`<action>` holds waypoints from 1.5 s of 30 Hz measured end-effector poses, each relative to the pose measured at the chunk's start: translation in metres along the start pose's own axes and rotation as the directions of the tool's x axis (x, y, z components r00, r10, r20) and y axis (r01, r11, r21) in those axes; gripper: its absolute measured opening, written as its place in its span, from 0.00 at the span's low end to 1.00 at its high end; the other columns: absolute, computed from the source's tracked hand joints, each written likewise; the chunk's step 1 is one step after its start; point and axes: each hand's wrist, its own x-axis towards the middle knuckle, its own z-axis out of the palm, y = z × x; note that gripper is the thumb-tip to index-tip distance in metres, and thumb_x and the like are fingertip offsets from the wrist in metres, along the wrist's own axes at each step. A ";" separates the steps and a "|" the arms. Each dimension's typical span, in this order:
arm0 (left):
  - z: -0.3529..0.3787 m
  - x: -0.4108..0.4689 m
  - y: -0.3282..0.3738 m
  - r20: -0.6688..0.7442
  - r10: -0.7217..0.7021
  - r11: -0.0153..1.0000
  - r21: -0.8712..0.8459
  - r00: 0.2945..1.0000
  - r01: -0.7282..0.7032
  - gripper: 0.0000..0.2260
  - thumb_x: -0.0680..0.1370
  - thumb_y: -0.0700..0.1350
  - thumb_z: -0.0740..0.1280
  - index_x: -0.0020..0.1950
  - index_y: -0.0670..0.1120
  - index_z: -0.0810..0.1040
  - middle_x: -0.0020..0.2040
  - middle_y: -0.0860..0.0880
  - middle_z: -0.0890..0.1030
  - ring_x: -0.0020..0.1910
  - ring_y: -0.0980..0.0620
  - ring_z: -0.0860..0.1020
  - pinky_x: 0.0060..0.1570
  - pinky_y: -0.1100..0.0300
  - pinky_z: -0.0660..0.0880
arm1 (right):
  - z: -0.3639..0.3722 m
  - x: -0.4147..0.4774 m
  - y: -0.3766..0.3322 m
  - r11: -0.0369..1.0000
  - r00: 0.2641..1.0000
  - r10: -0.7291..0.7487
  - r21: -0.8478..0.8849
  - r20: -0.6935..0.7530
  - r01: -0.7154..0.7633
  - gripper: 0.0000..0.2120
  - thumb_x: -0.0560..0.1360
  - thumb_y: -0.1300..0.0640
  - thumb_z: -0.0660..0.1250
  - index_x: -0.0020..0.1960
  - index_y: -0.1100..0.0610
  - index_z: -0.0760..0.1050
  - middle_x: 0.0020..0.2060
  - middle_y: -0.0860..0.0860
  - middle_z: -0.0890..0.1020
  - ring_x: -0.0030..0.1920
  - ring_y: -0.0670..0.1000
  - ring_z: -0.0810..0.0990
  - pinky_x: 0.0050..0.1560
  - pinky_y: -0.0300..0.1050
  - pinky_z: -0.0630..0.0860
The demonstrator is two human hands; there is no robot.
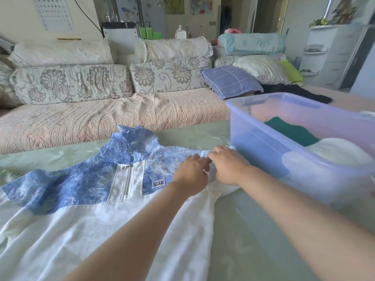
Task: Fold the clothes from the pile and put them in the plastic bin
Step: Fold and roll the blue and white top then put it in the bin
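The shirt (85, 209) lies flat on the table (253, 230), collar towards the far edge; left hand (190, 175) and right hand (229, 167) both pinch its sleeve (219, 189), just beside the plastic bin (263, 142); the body lies leftward of that grip.

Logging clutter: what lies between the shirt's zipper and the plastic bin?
Head view: the left hand and right hand, both pinching the shirt at its sleeve, sit between zipper and bin.
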 end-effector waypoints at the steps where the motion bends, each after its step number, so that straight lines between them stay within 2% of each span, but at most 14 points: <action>1: 0.002 -0.003 0.009 0.004 0.021 0.994 -0.108 1.000 -0.021 0.11 0.72 0.44 0.63 0.52 0.47 0.79 0.51 0.47 0.76 0.55 0.45 0.74 0.54 0.52 0.72 | -0.004 -0.005 0.001 1.000 1.000 0.019 0.011 -0.010 -0.019 0.14 0.75 0.60 0.62 0.61 0.54 0.73 0.58 0.54 0.71 0.62 0.57 0.71 0.58 0.50 0.70; 5: 0.024 -0.010 0.033 0.032 0.097 0.990 -0.106 0.995 -0.094 0.17 0.69 0.57 0.66 0.52 0.48 0.80 0.49 0.48 0.76 0.52 0.48 0.74 0.55 0.53 0.72 | -0.008 -0.021 0.010 0.992 0.994 0.102 0.074 0.045 -0.105 0.13 0.77 0.56 0.67 0.60 0.57 0.71 0.59 0.56 0.70 0.59 0.59 0.74 0.52 0.51 0.72; 8: 0.028 -0.006 0.047 0.074 0.067 0.995 0.068 0.995 -0.072 0.13 0.74 0.51 0.67 0.55 0.48 0.81 0.53 0.46 0.74 0.56 0.47 0.71 0.50 0.56 0.70 | -0.014 -0.030 0.016 0.977 0.987 0.147 0.149 0.059 -0.154 0.13 0.76 0.60 0.66 0.59 0.57 0.69 0.59 0.55 0.71 0.56 0.59 0.76 0.51 0.50 0.73; 12: 0.021 -0.003 0.048 -0.029 -0.238 0.954 -0.195 0.971 0.228 0.07 0.77 0.43 0.61 0.47 0.43 0.78 0.45 0.46 0.78 0.44 0.46 0.76 0.38 0.58 0.68 | -0.023 -0.039 0.021 0.956 0.984 0.169 0.236 0.050 -0.177 0.13 0.75 0.66 0.59 0.58 0.56 0.70 0.57 0.52 0.73 0.55 0.57 0.76 0.49 0.47 0.71; 15: 0.004 -0.008 0.035 -0.059 -0.581 0.703 -0.539 0.812 0.464 0.07 0.78 0.42 0.58 0.45 0.43 0.74 0.40 0.46 0.76 0.40 0.45 0.73 0.40 0.56 0.67 | -0.031 -0.038 0.016 0.949 0.971 0.234 0.202 0.058 -0.241 0.07 0.74 0.64 0.60 0.48 0.57 0.74 0.49 0.53 0.80 0.48 0.57 0.78 0.46 0.48 0.76; 18: -0.014 -0.021 0.021 0.148 -0.692 0.208 -0.896 0.707 0.391 0.08 0.73 0.34 0.55 0.39 0.43 0.72 0.33 0.46 0.70 0.32 0.49 0.69 0.35 0.59 0.68 | -0.035 -0.030 0.005 0.932 0.918 0.283 0.147 0.278 -0.332 0.10 0.70 0.63 0.60 0.37 0.58 0.79 0.32 0.52 0.84 0.34 0.55 0.82 0.38 0.42 0.78; 22: -0.027 -0.046 -0.015 0.323 -0.726 -0.143 -0.934 0.607 0.326 0.16 0.70 0.30 0.52 0.50 0.35 0.76 0.41 0.41 0.77 0.40 0.45 0.76 0.43 0.52 0.76 | -0.025 -0.017 -0.028 0.922 0.926 0.208 0.252 0.316 -0.293 0.22 0.70 0.63 0.57 0.59 0.55 0.81 0.55 0.56 0.84 0.52 0.58 0.84 0.56 0.50 0.80; 24: -0.031 -0.058 -0.033 0.336 -0.747 -0.086 -0.905 0.574 0.417 0.15 0.71 0.33 0.55 0.50 0.35 0.79 0.43 0.40 0.81 0.43 0.44 0.80 0.50 0.49 0.79 | -0.025 -0.011 -0.054 0.895 0.950 0.126 0.380 0.287 -0.233 0.28 0.74 0.63 0.55 0.71 0.49 0.73 0.67 0.53 0.77 0.62 0.57 0.78 0.59 0.44 0.75; 28: -0.062 -0.088 -0.053 0.174 -0.811 0.318 -0.671 0.559 0.670 0.16 0.69 0.39 0.60 0.55 0.39 0.77 0.47 0.42 0.82 0.44 0.43 0.81 0.44 0.55 0.80 | -0.026 0.002 -0.109 0.815 0.971 -0.036 0.569 0.237 -0.109 0.33 0.77 0.66 0.54 0.78 0.44 0.61 0.75 0.46 0.66 0.72 0.54 0.69 0.64 0.41 0.71; 32: -0.092 -0.106 -0.081 -0.045 -0.672 0.705 -0.344 0.739 0.620 0.17 0.76 0.41 0.62 0.65 0.47 0.68 0.56 0.45 0.77 0.44 0.48 0.75 0.37 0.59 0.68 | -0.011 0.015 -0.147 0.709 0.963 -0.139 0.702 0.231 -0.065 0.34 0.76 0.72 0.51 0.79 0.50 0.59 0.74 0.48 0.67 0.74 0.51 0.68 0.69 0.42 0.68; 35: -0.089 -0.108 -0.099 -0.033 -0.465 0.871 -0.192 0.885 0.451 0.21 0.76 0.49 0.68 0.68 0.51 0.70 0.62 0.46 0.73 0.51 0.50 0.75 0.47 0.59 0.71 | 0.000 0.030 -0.149 0.409 0.986 -0.025 0.902 0.164 -0.139 0.33 0.77 0.75 0.54 0.76 0.51 0.61 0.75 0.50 0.66 0.66 0.51 0.76 0.67 0.53 0.73; 37: -0.082 -0.102 -0.101 0.012 -0.423 0.892 -0.173 0.906 0.419 0.27 0.74 0.58 0.70 0.70 0.55 0.68 0.63 0.47 0.71 0.56 0.48 0.76 0.50 0.58 0.72 | 0.004 0.039 -0.140 0.376 0.987 0.136 0.918 0.079 -0.126 0.29 0.77 0.73 0.59 0.74 0.51 0.65 0.73 0.51 0.68 0.66 0.51 0.76 0.63 0.54 0.77; 39: -0.075 -0.092 -0.099 0.001 -0.469 0.865 -0.201 0.883 0.460 0.32 0.72 0.62 0.70 0.73 0.56 0.64 0.64 0.46 0.69 0.55 0.46 0.77 0.46 0.58 0.74 | 0.009 0.042 -0.128 0.497 0.978 0.209 0.858 0.029 -0.132 0.27 0.76 0.72 0.58 0.72 0.53 0.68 0.71 0.52 0.72 0.69 0.50 0.73 0.64 0.48 0.75; 45: -0.061 -0.078 -0.109 -0.035 -0.655 0.651 -0.533 0.755 0.540 0.18 0.76 0.38 0.64 0.65 0.50 0.74 0.61 0.45 0.76 0.44 0.49 0.77 0.34 0.61 0.73 | 0.012 0.023 -0.126 0.847 0.991 0.036 0.523 0.125 -0.096 0.33 0.70 0.56 0.69 0.75 0.47 0.67 0.72 0.45 0.70 0.73 0.47 0.68 0.71 0.41 0.65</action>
